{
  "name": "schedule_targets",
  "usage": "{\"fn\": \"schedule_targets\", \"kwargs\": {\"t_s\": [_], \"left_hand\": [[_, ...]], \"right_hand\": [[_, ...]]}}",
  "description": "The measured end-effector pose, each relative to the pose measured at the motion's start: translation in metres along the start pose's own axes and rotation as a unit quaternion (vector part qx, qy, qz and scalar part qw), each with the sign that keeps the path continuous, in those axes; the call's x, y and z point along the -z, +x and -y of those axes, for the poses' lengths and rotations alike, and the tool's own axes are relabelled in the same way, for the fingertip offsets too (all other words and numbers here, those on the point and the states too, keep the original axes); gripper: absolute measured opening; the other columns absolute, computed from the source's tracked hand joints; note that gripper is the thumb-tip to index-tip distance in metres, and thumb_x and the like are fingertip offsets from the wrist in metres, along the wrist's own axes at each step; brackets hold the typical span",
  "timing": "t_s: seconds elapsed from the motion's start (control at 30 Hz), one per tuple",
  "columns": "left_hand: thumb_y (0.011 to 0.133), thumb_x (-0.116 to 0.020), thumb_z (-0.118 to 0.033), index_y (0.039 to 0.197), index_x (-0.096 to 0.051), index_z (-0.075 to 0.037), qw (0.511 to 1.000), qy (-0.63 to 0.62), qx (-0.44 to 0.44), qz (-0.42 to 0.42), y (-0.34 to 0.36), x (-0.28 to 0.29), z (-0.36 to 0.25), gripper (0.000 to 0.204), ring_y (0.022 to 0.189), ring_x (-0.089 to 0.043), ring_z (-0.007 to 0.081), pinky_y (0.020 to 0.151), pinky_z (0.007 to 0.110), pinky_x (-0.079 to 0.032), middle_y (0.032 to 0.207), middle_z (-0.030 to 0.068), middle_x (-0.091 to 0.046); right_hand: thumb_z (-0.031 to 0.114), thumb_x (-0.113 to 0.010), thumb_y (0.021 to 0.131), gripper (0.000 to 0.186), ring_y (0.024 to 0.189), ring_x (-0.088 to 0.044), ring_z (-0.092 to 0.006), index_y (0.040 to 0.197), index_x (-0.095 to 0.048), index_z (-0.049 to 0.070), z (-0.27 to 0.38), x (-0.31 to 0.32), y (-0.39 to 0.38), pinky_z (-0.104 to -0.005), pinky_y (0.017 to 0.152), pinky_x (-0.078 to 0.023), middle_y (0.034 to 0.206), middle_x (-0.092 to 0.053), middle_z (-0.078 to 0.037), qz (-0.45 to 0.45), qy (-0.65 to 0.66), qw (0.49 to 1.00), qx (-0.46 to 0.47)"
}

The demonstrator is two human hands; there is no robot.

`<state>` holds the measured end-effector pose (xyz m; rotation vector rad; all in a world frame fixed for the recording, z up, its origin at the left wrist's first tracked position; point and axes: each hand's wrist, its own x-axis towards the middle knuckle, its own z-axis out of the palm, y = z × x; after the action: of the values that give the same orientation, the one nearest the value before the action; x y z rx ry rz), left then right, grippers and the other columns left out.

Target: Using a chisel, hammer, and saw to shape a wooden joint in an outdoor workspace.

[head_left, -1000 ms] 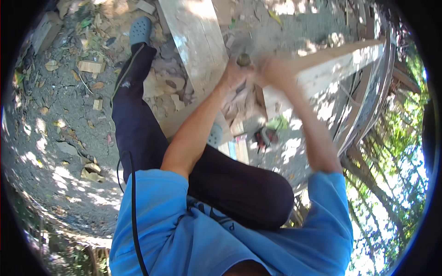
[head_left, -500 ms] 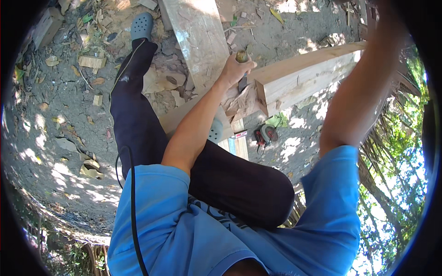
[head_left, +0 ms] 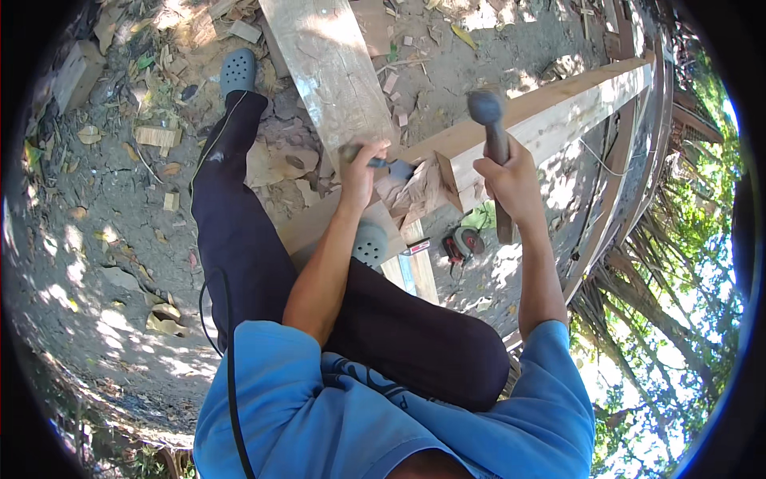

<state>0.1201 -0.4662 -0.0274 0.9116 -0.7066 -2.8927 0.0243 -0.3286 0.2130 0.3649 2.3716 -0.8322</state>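
The left hand [head_left: 359, 180] has its fingers wrapped around a chisel [head_left: 398, 168], whose blade points to the right of that hand, over the roughly cut, splintered end of a wooden beam [head_left: 578, 104]; whether the edge touches the wood I cannot tell. The right hand [head_left: 512, 182] grips a hammer [head_left: 498, 144] by its handle, the dark head beyond the fist and the handle's end below it. The beam runs behind the right hand and away past its right side. Beyond the left hand lies a broad board [head_left: 335, 72]. Just below and left of the right hand, a red-and-black power tool [head_left: 463, 244] sits on the ground [head_left: 503, 275]. A grey clog [head_left: 369, 244] is below the left hand.
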Motion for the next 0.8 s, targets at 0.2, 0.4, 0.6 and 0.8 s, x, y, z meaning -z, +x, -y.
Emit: {"fn": "schedule_targets", "kwargs": {"t_s": [0.2, 0.4, 0.6, 0.8], "left_hand": [[0.086, -0.065, -0.009, 0.070, -0.056, -0.006, 0.986, 0.140, -0.018, 0.083, 0.060, -0.085, -0.026, 0.019, 0.058, -0.051, 0.0131, 0.061, 0.030, -0.046, 0.061, 0.0033, -0.054], [0.083, -0.069, -0.011, 0.070, -0.057, -0.007, 0.974, 0.194, 0.050, 0.108, 0.071, -0.091, 0.008, 0.018, 0.058, -0.052, 0.0128, 0.060, 0.030, -0.045, 0.061, 0.0019, -0.055], [0.082, -0.069, -0.012, 0.069, -0.057, -0.007, 0.972, 0.205, 0.038, 0.104, 0.071, -0.091, 0.011, 0.019, 0.057, -0.051, 0.0123, 0.058, 0.029, -0.044, 0.061, 0.0014, -0.055], [0.080, -0.071, -0.012, 0.067, -0.058, -0.007, 0.967, 0.220, 0.028, 0.121, 0.069, -0.094, 0.013, 0.019, 0.056, -0.051, 0.0106, 0.056, 0.028, -0.042, 0.061, 0.0010, -0.055]], "right_hand": [[0.004, -0.065, 0.079, 0.014, 0.045, -0.046, -0.0076, 0.083, -0.052, 0.004, -0.001, 0.005, -0.023, -0.0246, 0.042, -0.035, 0.060, -0.049, 0.001, -0.026, 0.120, 0.992, -0.023], [0.008, -0.064, 0.076, 0.014, 0.048, -0.046, -0.0085, 0.079, -0.051, 0.005, -0.003, 0.004, -0.027, -0.0267, 0.046, -0.037, 0.059, -0.047, 0.001, -0.028, 0.106, 0.993, -0.039], [0.010, -0.066, 0.077, 0.015, 0.050, -0.046, -0.0070, 0.081, -0.051, 0.005, 0.000, 0.010, -0.030, -0.0253, 0.047, -0.037, 0.060, -0.047, 0.002, -0.026, 0.113, 0.992, -0.043], [0.010, -0.070, 0.077, 0.019, 0.050, -0.049, -0.0074, 0.086, -0.055, 0.004, 0.026, 0.026, -0.020, -0.0249, 0.046, -0.037, 0.063, -0.053, 0.000, -0.062, 0.095, 0.994, 0.007]]}}
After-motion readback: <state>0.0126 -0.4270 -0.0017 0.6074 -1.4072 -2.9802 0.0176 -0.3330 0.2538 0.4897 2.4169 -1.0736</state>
